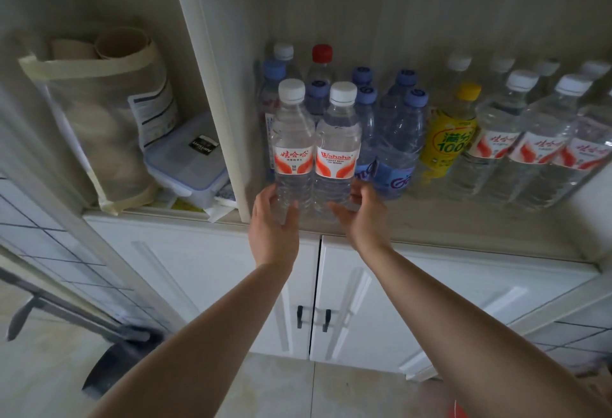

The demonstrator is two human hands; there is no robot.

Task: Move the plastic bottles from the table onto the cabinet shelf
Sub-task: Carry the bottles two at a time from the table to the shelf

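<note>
Two clear plastic water bottles with white caps and red-and-white labels stand upright side by side at the front of the cabinet shelf (430,222). My left hand (273,222) wraps the base of the left bottle (293,139). My right hand (364,215) cups the base of the right bottle (337,142). Behind them stand several blue-capped bottles (397,139) and a red-capped bottle (322,56). To the right are a yellow bottle (447,139) and a row of white-capped bottles (536,146). The table is out of view.
A vertical divider (215,103) separates a left compartment holding a taped bag (99,119) and a lidded plastic box (188,162). Below are two white doors (364,301) with dark handles. An open glass door (49,235) and a dark dustpan (112,364) are at lower left.
</note>
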